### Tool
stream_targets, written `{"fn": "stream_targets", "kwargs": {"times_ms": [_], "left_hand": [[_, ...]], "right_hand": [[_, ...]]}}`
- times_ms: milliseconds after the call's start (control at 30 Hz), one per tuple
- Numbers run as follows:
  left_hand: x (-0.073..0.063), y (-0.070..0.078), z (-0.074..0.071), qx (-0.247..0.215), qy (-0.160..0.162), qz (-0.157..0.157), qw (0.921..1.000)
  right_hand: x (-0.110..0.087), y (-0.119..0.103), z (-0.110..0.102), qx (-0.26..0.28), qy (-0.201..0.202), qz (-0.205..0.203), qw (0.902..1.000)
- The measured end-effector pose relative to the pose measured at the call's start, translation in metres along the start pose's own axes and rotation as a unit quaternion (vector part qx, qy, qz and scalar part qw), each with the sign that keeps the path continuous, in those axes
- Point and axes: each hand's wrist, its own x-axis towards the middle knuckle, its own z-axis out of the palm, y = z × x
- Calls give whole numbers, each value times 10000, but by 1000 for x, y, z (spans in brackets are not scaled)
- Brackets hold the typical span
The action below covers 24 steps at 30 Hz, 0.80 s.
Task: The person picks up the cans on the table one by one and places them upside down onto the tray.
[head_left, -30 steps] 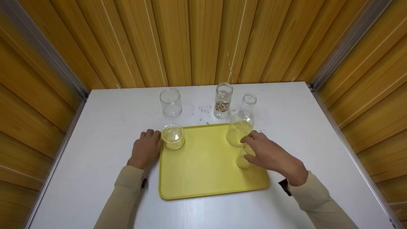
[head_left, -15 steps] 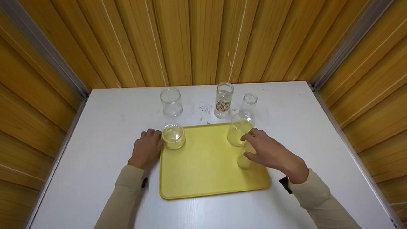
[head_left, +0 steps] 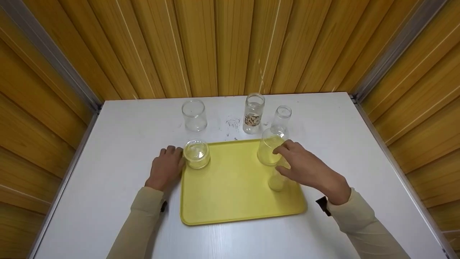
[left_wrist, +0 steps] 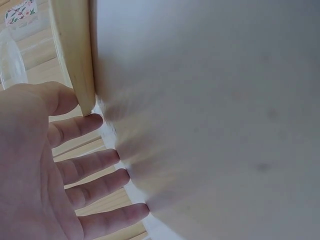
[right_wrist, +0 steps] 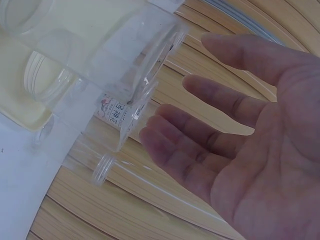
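Observation:
My left hand lies at the left edge of a yellow tray, beside a low clear glass jar on the tray's back left corner. In the left wrist view its straight fingertips touch the white tabletop, the thumb against the tray's rim. Over the tray's right side hangs my right hand, fingers parted and holding nothing. Below it stands a small clear glass, partly hidden by the thumb. A wider clear glass stands just behind, near the fingertips.
Behind the tray stand a clear glass at left, a tall bottle with a patterned label in the middle, and a slim clear glass at right. Wood-look panels wall the table on three sides.
My right hand has lifted slightly, away from the small glass, and its thumb has risen. The left hand stays at the tray's edge; the glassware keeps its place.

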Motion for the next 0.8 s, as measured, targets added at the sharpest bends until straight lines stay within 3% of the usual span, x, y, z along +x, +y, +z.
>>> {"fn": "stream_targets", "kwargs": {"times_ms": [800], "left_hand": [[1,1,1,33,-76,-43,10000]], "right_hand": [[15,14,-8,-222,444,41,9988]]}}
